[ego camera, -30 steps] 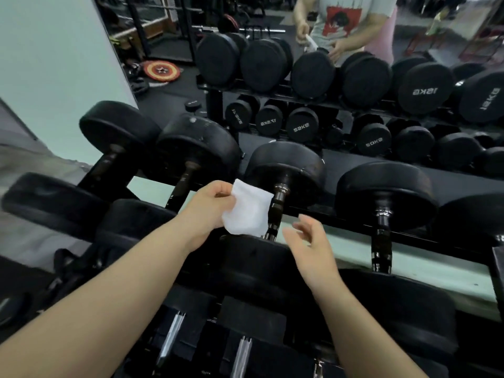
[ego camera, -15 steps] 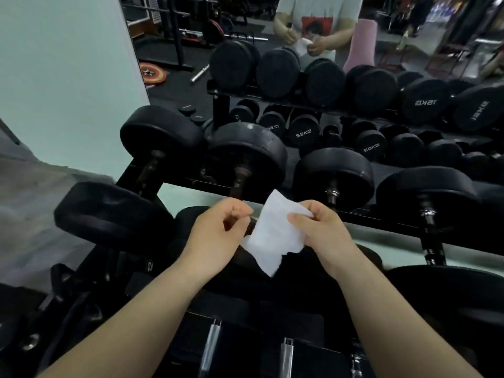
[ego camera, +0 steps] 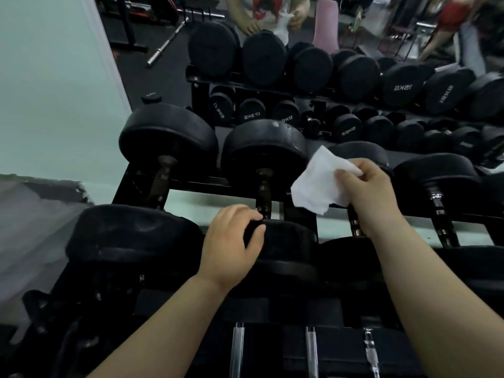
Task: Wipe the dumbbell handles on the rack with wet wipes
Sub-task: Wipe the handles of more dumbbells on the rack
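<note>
Right hand [ego camera: 365,192] pinching crumpled white wet wipe [ego camera: 316,184] between thumb and fingers; wipe hanging just right of rusty brown dumbbell handle [ego camera: 264,192]. Left hand [ego camera: 231,241] fingers curling over near black rubber dumbbell head [ego camera: 286,246].

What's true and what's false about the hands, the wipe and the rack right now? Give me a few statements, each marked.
1. The right hand holds the wipe. True.
2. The left hand also holds the wipe. False: it grips a dumbbell head in the near row, apart from the wipe.
3. The wipe is wrapped round a handle. False: it hangs loose from the right hand.
4. A mirror stands behind the rack. True.
</note>
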